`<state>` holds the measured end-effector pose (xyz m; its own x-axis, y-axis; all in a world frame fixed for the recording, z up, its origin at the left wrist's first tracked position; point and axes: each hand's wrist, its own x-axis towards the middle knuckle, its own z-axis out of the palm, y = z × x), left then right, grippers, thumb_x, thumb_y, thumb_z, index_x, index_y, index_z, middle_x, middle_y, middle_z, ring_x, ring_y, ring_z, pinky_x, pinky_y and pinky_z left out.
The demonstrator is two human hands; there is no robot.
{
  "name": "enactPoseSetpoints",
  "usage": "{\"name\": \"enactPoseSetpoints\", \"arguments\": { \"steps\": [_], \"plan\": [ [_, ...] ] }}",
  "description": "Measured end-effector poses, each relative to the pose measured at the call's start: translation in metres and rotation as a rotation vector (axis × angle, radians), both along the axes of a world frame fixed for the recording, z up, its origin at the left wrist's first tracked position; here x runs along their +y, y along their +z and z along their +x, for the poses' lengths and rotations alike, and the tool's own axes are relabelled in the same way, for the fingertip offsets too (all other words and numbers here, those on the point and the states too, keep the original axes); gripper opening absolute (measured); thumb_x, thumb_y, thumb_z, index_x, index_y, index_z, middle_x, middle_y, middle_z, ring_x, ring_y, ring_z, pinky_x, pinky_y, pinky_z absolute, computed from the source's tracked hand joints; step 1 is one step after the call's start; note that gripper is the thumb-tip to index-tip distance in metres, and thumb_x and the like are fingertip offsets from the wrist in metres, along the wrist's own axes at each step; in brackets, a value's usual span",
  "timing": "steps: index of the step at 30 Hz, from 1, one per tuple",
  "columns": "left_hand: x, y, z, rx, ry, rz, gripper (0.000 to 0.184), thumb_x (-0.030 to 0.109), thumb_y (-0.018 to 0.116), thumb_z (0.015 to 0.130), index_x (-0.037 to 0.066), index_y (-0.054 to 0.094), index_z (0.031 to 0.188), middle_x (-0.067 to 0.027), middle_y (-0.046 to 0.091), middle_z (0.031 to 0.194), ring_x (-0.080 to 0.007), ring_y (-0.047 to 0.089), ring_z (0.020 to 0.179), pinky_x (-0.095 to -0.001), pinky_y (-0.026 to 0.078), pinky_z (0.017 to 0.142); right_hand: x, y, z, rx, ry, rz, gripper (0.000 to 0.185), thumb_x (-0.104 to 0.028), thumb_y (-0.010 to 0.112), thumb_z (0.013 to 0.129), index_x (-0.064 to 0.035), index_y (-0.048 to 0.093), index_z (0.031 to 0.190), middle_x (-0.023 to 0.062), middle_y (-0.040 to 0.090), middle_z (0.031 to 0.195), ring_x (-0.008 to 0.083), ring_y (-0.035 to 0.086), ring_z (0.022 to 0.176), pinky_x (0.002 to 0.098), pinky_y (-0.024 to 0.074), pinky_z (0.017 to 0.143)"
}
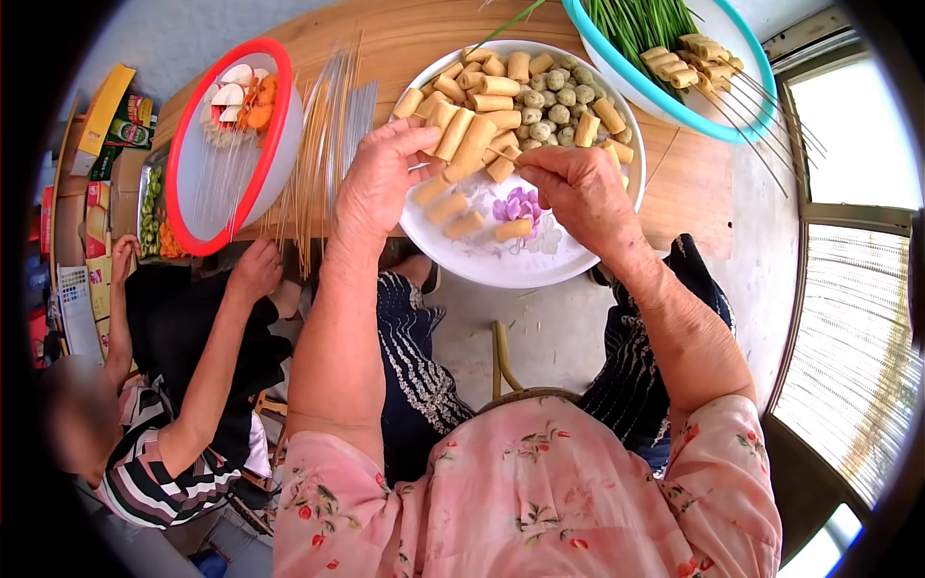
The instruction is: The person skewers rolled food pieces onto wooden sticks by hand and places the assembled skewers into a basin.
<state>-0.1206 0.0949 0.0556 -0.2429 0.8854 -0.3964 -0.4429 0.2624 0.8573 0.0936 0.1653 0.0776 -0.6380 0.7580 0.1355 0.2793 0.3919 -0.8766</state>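
Three tan rolls (455,135) sit side by side, pinched at their left ends in your left hand (381,178), above the white tray (559,273). Your right hand (588,188) pinches a thin stick (503,155) just beside them. Loose rolls (494,102) and speckled greenish balls (549,98) lie in the tray, on the wooden table (679,197). Beyond, to the right: teal-rimmed basin (727,24), green stalks (631,39) and skewered rolls (670,65) on it. To the left: red-rimmed basin (173,193), long sticks (316,144) beside it.
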Motion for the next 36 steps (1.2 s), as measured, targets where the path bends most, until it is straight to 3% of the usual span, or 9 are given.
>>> {"name": "enactPoseSetpoints", "arguments": {
  "steps": [4,10,14,17,20,23,26,27,36],
  "plan": [
    [0.0,0.001,-0.004,-0.006,0.062,-0.061,0.027,0.021,0.064,0.081,0.004,0.06,0.103,-0.0051,0.063,0.098,-0.0156,0.059,0.088,-0.0314,0.047,0.079,0.006,0.0,0.004,-0.004,-0.039,0.001,0.009,-0.003,0.061,0.076,0.0014,0.065,0.083,0.0198,0.061,0.069,0.0326,0.062,0.063,0.0351,0.0484,0.057],
    [-0.007,-0.029,-0.004,1.327,-0.426,-0.407,0.03,0.02,0.065,0.074,0.004,0.063,0.099,-0.0109,0.065,0.092,-0.0216,0.062,0.084,-0.0313,0.048,0.075,0.009,0.005,0.01,-0.035,-0.057,-0.005,0.01,-0.005,0.06,0.077,0.0004,0.065,0.084,0.019,0.061,0.07,0.0327,0.062,0.064,0.0355,0.0483,0.059],
    [-0.007,-0.048,-0.008,1.396,-0.588,-0.431,0.028,0.019,0.065,0.07,0.003,0.064,0.094,-0.014,0.066,0.085,-0.0232,0.063,0.08,-0.0325,0.048,0.072,0.007,0.005,0.011,-0.036,-0.045,-0.017,0.01,-0.005,0.059,0.078,0.0001,0.065,0.084,0.0186,0.061,0.07,0.0323,0.062,0.064,0.0354,0.0483,0.059],
    [-0.004,-0.047,-0.009,1.276,-0.58,-0.425,0.024,0.019,0.064,0.071,0.002,0.065,0.088,-0.0141,0.066,0.081,-0.0218,0.063,0.077,-0.0323,0.048,0.069,0.009,0.002,0.011,-0.028,-0.05,-0.006,0.01,-0.005,0.06,0.078,0.0003,0.065,0.084,0.0186,0.061,0.069,0.032,0.062,0.064,0.0352,0.0483,0.059],
    [-0.002,-0.057,-0.019,1.207,-0.481,-0.381,0.025,0.025,0.064,0.074,0.003,0.067,0.087,-0.017,0.066,0.086,-0.0285,0.064,0.084,-0.0353,0.049,0.073,0.009,0.003,0.012,-0.024,-0.05,-0.005,0.01,-0.005,0.061,0.078,0.0007,0.065,0.084,0.0186,0.061,0.069,0.0319,0.062,0.064,0.035,0.0483,0.059],
    [-0.004,-0.041,-0.029,0.932,-0.301,-0.316,0.027,0.023,0.064,0.074,0.001,0.066,0.09,-0.0113,0.066,0.082,-0.0209,0.062,0.076,-0.032,0.048,0.071,0.01,0.003,0.014,-0.048,-0.027,-0.025,0.01,-0.005,0.061,0.077,0.001,0.065,0.085,0.0185,0.061,0.069,0.0321,0.062,0.063,0.0351,0.0483,0.059],
    [-0.007,-0.018,-0.028,0.415,0.068,-0.227,0.027,0.017,0.064,0.078,0.001,0.062,0.099,-0.0034,0.063,0.082,-0.0121,0.058,0.07,-0.0264,0.047,0.069,0.009,0.002,0.014,-0.061,0.0,-0.037,0.01,-0.004,0.061,0.077,0.0013,0.065,0.085,0.0185,0.061,0.068,0.0321,0.062,0.063,0.0354,0.0483,0.059],
    [-0.008,-0.018,-0.034,0.306,0.056,-0.199,0.03,0.018,0.062,0.082,0.003,0.058,0.107,-0.0041,0.062,0.088,-0.0124,0.058,0.074,-0.0284,0.049,0.074,0.008,0.001,0.014,-0.064,0.008,-0.037,0.01,-0.004,0.061,0.077,0.0015,0.065,0.085,0.0185,0.061,0.068,0.0321,0.061,0.062,0.0356,0.0483,0.058],
    [-0.005,-0.016,-0.035,-0.03,0.209,-0.089,0.021,0.014,0.064,0.08,0.003,0.057,0.097,-0.0081,0.062,0.087,-0.0179,0.06,0.079,-0.0345,0.05,0.078,0.004,-0.005,0.009,-0.045,0.05,-0.01,0.009,-0.002,0.062,0.076,0.0024,0.066,0.083,0.0199,0.06,0.068,0.0331,0.061,0.061,0.0363,0.0483,0.058]
  ]
}}
